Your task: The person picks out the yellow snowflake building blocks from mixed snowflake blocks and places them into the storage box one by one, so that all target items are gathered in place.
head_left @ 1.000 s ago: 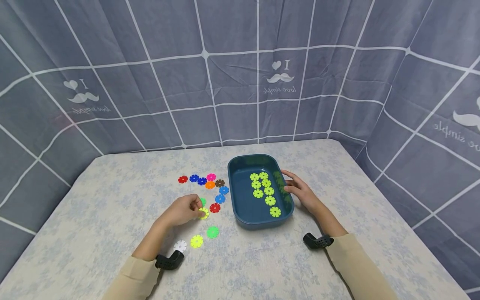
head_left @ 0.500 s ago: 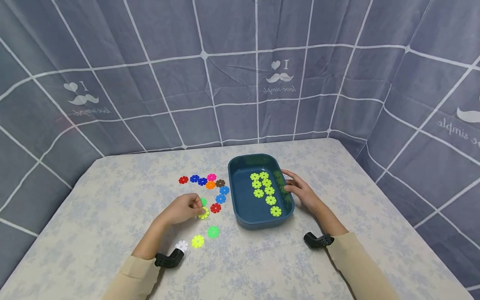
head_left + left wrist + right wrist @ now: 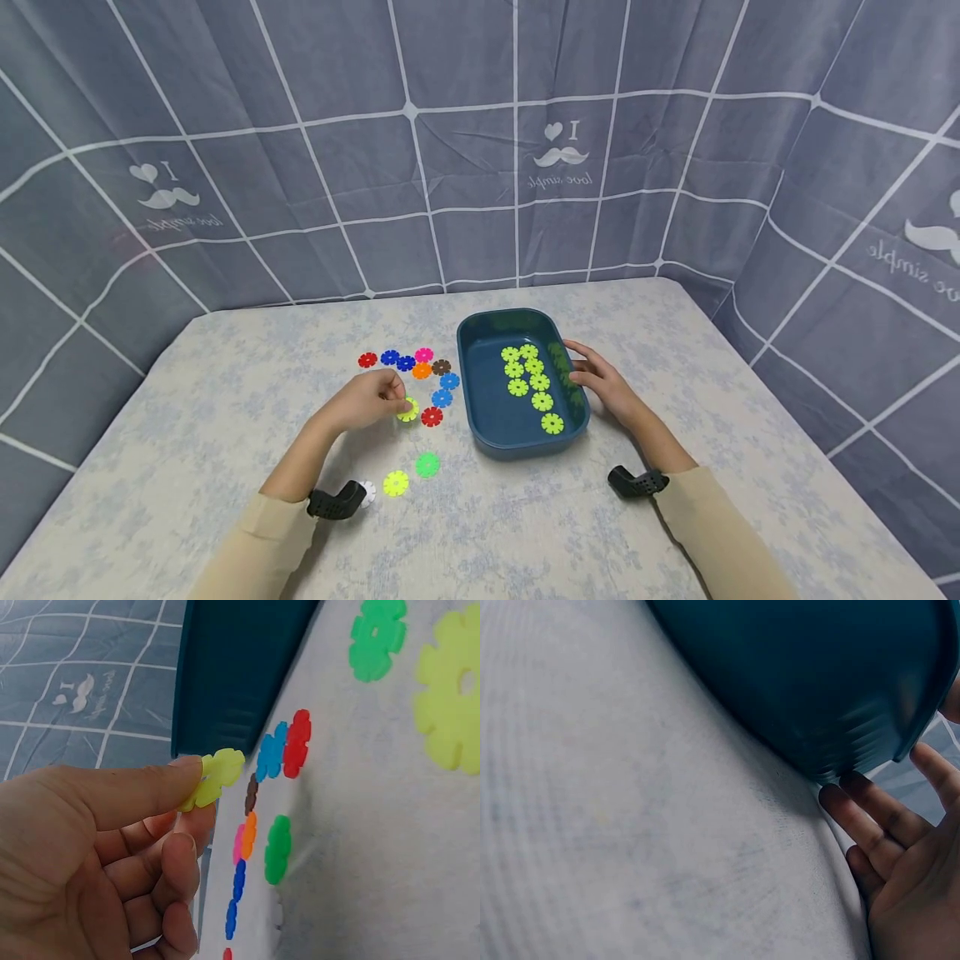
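My left hand (image 3: 366,400) pinches a yellow snowflake disc (image 3: 223,774) between thumb and forefinger, above the table left of the bin. In the left wrist view a green disc (image 3: 277,850) lies on the table below that hand. A dark teal bin (image 3: 487,417) stands at the middle, with several yellow-green discs (image 3: 539,382) flat inside it. At the bin's right side, my right hand (image 3: 611,392) touches the rim and outer wall with extended fingers (image 3: 866,825). Part of the white disc (image 3: 368,493) is hidden behind the left wrist camera.
Left of the bin lie red (image 3: 432,417), light blue (image 3: 442,398), brown (image 3: 441,367), orange (image 3: 422,370), pink (image 3: 424,355) and dark blue discs (image 3: 390,357). Nearer are a green disc (image 3: 427,465) and a yellow disc (image 3: 396,483). A grey curtain (image 3: 465,167) hangs behind the table.
The left hand has lifted slightly and moved away from me with the yellow disc, now covering the green disc in the head view. The right hand and bin have stayed put.
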`<action>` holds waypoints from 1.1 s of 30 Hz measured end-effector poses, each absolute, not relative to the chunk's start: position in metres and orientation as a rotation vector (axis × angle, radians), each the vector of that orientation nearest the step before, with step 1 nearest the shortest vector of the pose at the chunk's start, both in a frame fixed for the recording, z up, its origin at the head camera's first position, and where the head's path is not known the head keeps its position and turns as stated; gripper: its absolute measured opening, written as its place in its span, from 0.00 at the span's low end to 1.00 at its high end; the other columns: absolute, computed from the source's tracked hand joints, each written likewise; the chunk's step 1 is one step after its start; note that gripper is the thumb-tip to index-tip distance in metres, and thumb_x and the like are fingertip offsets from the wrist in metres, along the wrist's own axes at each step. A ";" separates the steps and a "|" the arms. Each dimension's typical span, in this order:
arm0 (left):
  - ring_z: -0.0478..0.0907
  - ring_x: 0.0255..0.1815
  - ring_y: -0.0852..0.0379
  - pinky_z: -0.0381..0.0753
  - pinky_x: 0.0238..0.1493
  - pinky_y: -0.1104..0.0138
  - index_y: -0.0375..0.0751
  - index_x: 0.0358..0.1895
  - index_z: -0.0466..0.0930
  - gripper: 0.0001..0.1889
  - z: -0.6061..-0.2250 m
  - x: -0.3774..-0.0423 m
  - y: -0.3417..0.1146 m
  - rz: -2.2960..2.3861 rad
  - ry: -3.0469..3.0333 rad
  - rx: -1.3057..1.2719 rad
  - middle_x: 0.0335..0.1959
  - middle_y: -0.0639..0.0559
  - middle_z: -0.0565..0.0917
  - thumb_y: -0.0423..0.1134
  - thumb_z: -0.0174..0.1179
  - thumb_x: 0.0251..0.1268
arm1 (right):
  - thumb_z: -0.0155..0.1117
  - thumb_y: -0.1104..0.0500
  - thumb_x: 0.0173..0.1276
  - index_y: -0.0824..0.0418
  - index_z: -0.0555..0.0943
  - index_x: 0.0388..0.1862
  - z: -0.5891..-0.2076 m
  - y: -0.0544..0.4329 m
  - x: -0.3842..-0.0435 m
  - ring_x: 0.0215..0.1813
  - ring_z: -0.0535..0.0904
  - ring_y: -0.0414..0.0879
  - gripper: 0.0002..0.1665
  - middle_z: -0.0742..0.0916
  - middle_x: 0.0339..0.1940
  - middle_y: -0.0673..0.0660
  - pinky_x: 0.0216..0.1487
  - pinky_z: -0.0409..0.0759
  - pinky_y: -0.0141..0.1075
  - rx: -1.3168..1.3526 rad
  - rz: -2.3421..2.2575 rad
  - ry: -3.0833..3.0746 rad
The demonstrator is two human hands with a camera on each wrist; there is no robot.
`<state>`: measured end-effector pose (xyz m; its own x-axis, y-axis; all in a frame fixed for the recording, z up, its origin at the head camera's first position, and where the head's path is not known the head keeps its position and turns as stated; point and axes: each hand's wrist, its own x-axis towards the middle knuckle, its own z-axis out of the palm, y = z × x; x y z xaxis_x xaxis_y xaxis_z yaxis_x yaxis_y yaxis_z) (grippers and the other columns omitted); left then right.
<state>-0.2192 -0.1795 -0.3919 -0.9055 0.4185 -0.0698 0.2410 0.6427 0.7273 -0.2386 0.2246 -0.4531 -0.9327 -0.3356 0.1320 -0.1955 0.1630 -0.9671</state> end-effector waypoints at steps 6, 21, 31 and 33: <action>0.72 0.28 0.54 0.70 0.30 0.63 0.37 0.32 0.74 0.09 -0.384 -0.221 -0.172 1.114 2.629 0.547 0.26 0.50 0.77 0.35 0.66 0.62 | 0.52 0.60 0.76 0.60 0.56 0.77 -0.453 0.225 -0.239 0.71 0.61 0.65 0.34 0.66 0.72 0.69 0.65 0.59 0.62 -0.536 -1.886 2.311; 0.73 0.29 0.53 0.73 0.30 0.63 0.37 0.34 0.75 0.08 -0.374 -0.230 -0.153 1.137 2.626 0.570 0.27 0.50 0.78 0.35 0.65 0.63 | 0.52 0.60 0.75 0.58 0.57 0.77 -0.454 0.226 -0.240 0.70 0.64 0.64 0.34 0.69 0.70 0.69 0.66 0.60 0.62 -0.517 -1.897 2.303; 0.72 0.28 0.53 0.71 0.33 0.62 0.37 0.34 0.75 0.08 -0.367 -0.233 -0.140 1.230 2.588 0.623 0.26 0.50 0.77 0.34 0.66 0.63 | 0.52 0.60 0.75 0.58 0.57 0.78 -0.453 0.225 -0.241 0.71 0.62 0.64 0.34 0.67 0.71 0.69 0.66 0.58 0.62 -0.515 -1.893 2.300; 0.73 0.29 0.53 0.72 0.33 0.62 0.37 0.34 0.75 0.08 -0.365 -0.233 -0.137 1.240 2.582 0.633 0.26 0.50 0.77 0.34 0.66 0.63 | 0.52 0.60 0.75 0.57 0.57 0.77 -0.452 0.225 -0.240 0.71 0.62 0.64 0.34 0.67 0.71 0.69 0.66 0.58 0.63 -0.509 -1.895 2.295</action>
